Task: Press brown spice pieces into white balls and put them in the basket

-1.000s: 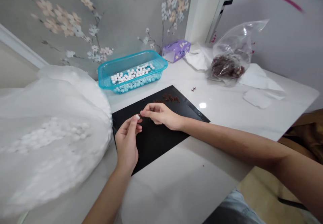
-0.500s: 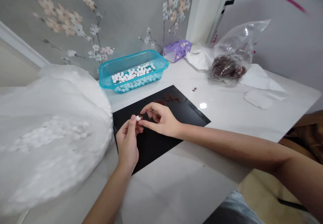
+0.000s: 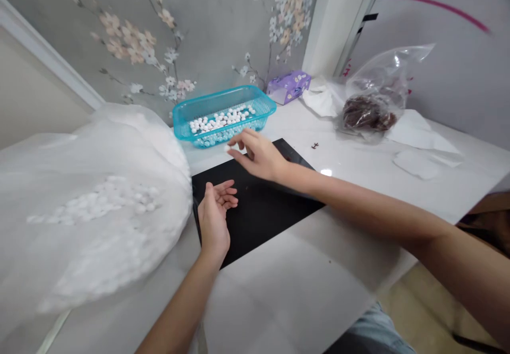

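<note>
Between the thumb and fingertips of my right hand [image 3: 257, 154] is a small white ball [image 3: 227, 148], just in front of the blue plastic basket [image 3: 225, 99]. Several similar white balls [image 3: 217, 121] lie inside that basket. My left hand [image 3: 215, 216] is open and holds nothing, its palm turned inward over the left part of the black mat [image 3: 258, 210]. The small brown pieces on the mat are hidden behind my right hand and forearm.
A large translucent bag [image 3: 107, 210] of white balls fills the left side. At the back right stand a purple tissue pack [image 3: 290, 86] and a clear bag of brown pieces [image 3: 368, 112]. White paper [image 3: 418, 131] and one loose brown piece [image 3: 315, 145] lie on the white table [image 3: 279, 295].
My left hand has let go of the white ball and opened. My right hand has carried it up and away toward the basket. The view has shifted slightly.
</note>
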The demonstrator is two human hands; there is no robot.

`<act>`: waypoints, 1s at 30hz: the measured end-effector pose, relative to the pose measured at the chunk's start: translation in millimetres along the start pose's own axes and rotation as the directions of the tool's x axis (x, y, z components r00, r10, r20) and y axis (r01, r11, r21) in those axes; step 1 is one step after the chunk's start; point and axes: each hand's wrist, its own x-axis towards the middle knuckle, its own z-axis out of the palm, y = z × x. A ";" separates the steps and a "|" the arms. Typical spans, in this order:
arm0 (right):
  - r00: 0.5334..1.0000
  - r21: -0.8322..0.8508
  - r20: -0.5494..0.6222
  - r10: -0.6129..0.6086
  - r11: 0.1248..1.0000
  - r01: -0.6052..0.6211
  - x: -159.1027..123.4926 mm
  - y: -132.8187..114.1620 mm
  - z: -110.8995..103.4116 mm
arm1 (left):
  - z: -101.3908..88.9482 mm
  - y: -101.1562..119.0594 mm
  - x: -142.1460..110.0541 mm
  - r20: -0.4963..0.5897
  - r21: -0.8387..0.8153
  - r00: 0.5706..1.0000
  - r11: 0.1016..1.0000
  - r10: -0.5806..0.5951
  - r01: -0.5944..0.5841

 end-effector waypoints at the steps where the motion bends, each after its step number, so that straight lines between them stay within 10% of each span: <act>1: 1.000 -0.042 0.016 0.001 0.999 0.000 13.7 6.6 -1.5 | -0.2 0.2 0.0 0.004 0.004 1.000 1.000 -0.001 0.001; 8: 0.975 -0.417 0.180 0.128 0.908 -0.043 88.8 37.6 -0.8 | -0.8 1.4 0.0 0.017 0.012 1.000 1.000 0.002 -0.002; 18: 0.894 -0.481 0.367 0.258 0.875 -0.055 113.5 52.9 19.0 | -1.8 1.2 -1.1 0.038 0.046 0.999 0.999 0.008 -0.009; 25: 0.956 -0.255 0.275 -0.101 0.951 0.174 103.8 -36.6 14.3 | -0.2 1.5 -0.6 0.044 0.058 0.999 0.998 0.015 -0.017; 30: 0.703 0.014 0.542 -0.460 0.842 0.539 73.3 -111.0 45.6 | -9.8 -13.9 0.3 -0.007 0.040 0.992 0.992 0.124 -0.124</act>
